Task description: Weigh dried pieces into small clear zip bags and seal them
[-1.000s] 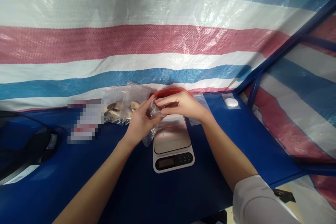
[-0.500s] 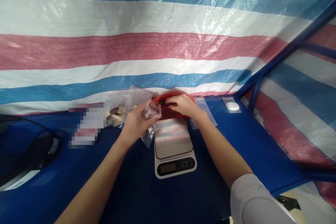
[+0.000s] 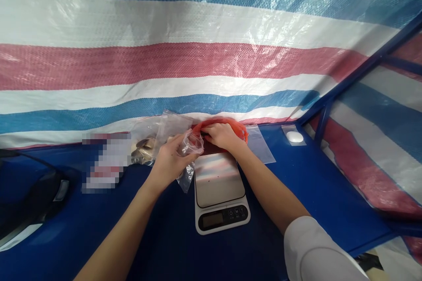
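Left hand [image 3: 169, 158] curls round a clear plastic bag [image 3: 193, 142], mouth gaping just left of the right hand [image 3: 221, 135], inside the red bag [image 3: 240, 129] at the desk's [image 3: 316, 184] back edge, grip hidden, can't tell.

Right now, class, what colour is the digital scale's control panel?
The control panel on the digital scale is black; it shows best in the head view.

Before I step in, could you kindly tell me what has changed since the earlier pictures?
The right hand has left the mouth of the clear plastic bag and moved forward into the red bag beyond the scale. The left hand keeps hold of the clear plastic bag. The scale and the white oval item stay where they were.
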{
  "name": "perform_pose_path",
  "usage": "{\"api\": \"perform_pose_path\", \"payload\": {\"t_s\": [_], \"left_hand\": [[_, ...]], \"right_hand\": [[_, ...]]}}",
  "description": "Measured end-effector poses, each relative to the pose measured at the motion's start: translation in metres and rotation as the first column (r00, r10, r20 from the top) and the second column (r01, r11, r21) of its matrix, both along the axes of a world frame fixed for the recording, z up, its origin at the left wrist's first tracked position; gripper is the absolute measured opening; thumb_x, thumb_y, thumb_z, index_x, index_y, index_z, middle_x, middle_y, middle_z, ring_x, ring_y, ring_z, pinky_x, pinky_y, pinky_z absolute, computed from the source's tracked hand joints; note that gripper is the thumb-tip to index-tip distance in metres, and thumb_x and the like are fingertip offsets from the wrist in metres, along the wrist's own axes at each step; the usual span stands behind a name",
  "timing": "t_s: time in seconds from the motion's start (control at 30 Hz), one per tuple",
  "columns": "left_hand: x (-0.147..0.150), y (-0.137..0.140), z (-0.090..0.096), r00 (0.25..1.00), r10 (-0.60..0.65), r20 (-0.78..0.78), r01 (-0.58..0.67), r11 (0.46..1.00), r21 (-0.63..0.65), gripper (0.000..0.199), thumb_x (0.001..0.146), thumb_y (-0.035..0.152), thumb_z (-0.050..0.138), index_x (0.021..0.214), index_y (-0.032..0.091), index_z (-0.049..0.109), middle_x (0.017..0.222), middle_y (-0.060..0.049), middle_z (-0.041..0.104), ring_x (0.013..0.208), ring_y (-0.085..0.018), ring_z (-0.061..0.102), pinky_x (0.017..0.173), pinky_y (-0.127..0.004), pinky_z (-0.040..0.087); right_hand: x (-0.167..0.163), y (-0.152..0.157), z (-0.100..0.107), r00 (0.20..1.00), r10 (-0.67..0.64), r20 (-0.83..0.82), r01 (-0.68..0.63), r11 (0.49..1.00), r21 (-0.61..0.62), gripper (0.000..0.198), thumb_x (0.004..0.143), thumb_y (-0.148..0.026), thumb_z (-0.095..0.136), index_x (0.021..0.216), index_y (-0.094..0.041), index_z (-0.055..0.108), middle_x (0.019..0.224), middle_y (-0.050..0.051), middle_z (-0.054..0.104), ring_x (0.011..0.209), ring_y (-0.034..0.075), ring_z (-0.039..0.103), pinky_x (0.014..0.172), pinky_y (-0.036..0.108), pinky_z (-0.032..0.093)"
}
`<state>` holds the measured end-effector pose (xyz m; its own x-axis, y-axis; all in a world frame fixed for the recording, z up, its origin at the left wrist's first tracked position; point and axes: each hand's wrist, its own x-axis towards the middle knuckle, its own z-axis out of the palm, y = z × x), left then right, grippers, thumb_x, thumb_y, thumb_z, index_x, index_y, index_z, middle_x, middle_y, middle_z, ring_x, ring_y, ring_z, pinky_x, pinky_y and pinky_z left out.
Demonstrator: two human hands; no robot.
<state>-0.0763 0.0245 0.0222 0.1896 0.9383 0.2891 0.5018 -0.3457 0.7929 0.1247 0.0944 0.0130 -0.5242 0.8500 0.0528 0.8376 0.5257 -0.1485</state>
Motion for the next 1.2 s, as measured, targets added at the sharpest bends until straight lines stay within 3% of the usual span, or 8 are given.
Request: {"api": "perform_pose_path", "payload": {"t_s": [0.3, 0.53, 0.67, 0.77, 0.87, 0.93, 1.03, 1.2], "left_hand": [[0.001, 0.0, 0.001, 1.0, 0.004, -0.01, -0.004, 1.0, 0.003, 0.059, 0.078, 0.048, 0.076, 0.131, 0.022, 0.067, 0.119, -0.008, 0.075, 0.112, -0.032, 0.066, 0.1, -0.046, 0.052], [0.003, -0.003, 0.0, 1.0, 0.002, -0.024, -0.002, 1.0, 0.016, 0.061, 0.078, 0.045, 0.077, 0.133, 0.02, 0.066, 0.121, -0.008, 0.074, 0.111, -0.031, 0.066, 0.101, -0.045, 0.051], [0.004, -0.003, -0.001, 0.999, 0.0, -0.033, 0.001, 0.999, 0.032, 0.062, 0.079, 0.046, 0.077, 0.133, 0.019, 0.066, 0.118, -0.009, 0.075, 0.109, -0.031, 0.066, 0.096, -0.044, 0.054], [0.005, -0.003, -0.002, 0.999, -0.011, -0.041, 0.013, 0.999, 0.041, 0.062, 0.079, 0.047, 0.076, 0.133, 0.018, 0.066, 0.118, -0.009, 0.074, 0.105, -0.031, 0.068, 0.093, -0.043, 0.056], [0.008, -0.003, -0.003, 0.998, -0.04, -0.038, 0.042, 0.998, 0.053, 0.06, 0.079, 0.047, 0.076, 0.131, 0.02, 0.066, 0.119, -0.009, 0.074, 0.105, -0.03, 0.07, 0.093, -0.042, 0.057], [0.01, -0.004, -0.003, 0.998, -0.059, -0.029, 0.061, 0.996, 0.061, 0.059, 0.08, 0.047, 0.076, 0.131, 0.02, 0.066, 0.12, -0.009, 0.073, 0.108, -0.03, 0.069, 0.097, -0.043, 0.056], [0.015, -0.007, -0.001, 0.997, -0.076, -0.022, 0.078, 0.995, 0.059, 0.059, 0.08, 0.046, 0.076, 0.131, 0.019, 0.066, 0.122, -0.011, 0.072, 0.11, -0.03, 0.068, 0.101, -0.045, 0.054], [0.02, -0.011, 0.004, 0.995, -0.103, -0.003, 0.103, 0.994, 0.031, 0.052, 0.077, 0.045, 0.076, 0.123, 0.02, 0.069, 0.126, -0.011, 0.07, 0.112, -0.031, 0.067, 0.1, -0.046, 0.054]], "right_hand": [[0.005, -0.001, -0.003, 0.998, -0.063, -0.016, 0.063, 0.998, 0.015, 0.034, 0.1, -0.03, 0.047, 0.117, -0.027, 0.077, 0.111, 0.008, 0.078, 0.1, 0.027, 0.07, 0.073, 0.033, 0.047], [0.014, -0.004, -0.002, 0.975, -0.033, -0.22, 0.029, 0.999, -0.021, 0.026, 0.097, -0.026, 0.057, 0.11, -0.025, 0.08, 0.107, 0.005, 0.08, 0.095, 0.022, 0.07, 0.083, 0.031, 0.048], [0.024, -0.007, 0.007, 0.894, -0.001, -0.448, -0.017, 0.999, -0.036, 0.019, 0.093, -0.027, 0.064, 0.099, -0.023, 0.082, 0.097, 0.003, 0.081, 0.085, 0.018, 0.07, 0.082, 0.03, 0.049], [0.032, -0.014, 0.024, 0.781, 0.035, -0.624, -0.096, 0.993, -0.065, 0.016, 0.091, -0.027, 0.067, 0.096, -0.021, 0.081, 0.099, 0.002, 0.081, 0.087, 0.017, 0.071, 0.083, 0.029, 0.051], [0.038, -0.025, 0.044, 0.686, 0.086, -0.723, -0.216, 0.972, -0.09, 0.015, 0.09, -0.03, 0.069, 0.094, -0.02, 0.081, 0.101, 0.003, 0.08, 0.093, 0.018, 0.071, 0.085, 0.029, 0.053], [0.038, -0.033, 0.056, 0.664, 0.123, -0.738, -0.293, 0.95, -0.106, 0.016, 0.09, -0.031, 0.069, 0.094, -0.02, 0.081, 0.098, 0.003, 0.079, 0.091, 0.017, 0.071, 0.085, 0.028, 0.052], [0.034, -0.045, 0.069, 0.674, 0.18, -0.717, -0.36, 0.927, -0.106, 0.015, 0.09, -0.028, 0.068, 0.094, -0.02, 0.08, 0.098, 0.002, 0.078, 0.089, 0.016, 0.07, 0.081, 0.026, 0.05], [0.02, -0.058, 0.077, 0.815, 0.254, -0.521, -0.338, 0.938, -0.071, 0.022, 0.09, -0.015, 0.059, 0.077, -0.021, 0.075, 0.074, -0.003, 0.069, 0.067, 0.01, 0.055, 0.066, 0.025, 0.039]]}}
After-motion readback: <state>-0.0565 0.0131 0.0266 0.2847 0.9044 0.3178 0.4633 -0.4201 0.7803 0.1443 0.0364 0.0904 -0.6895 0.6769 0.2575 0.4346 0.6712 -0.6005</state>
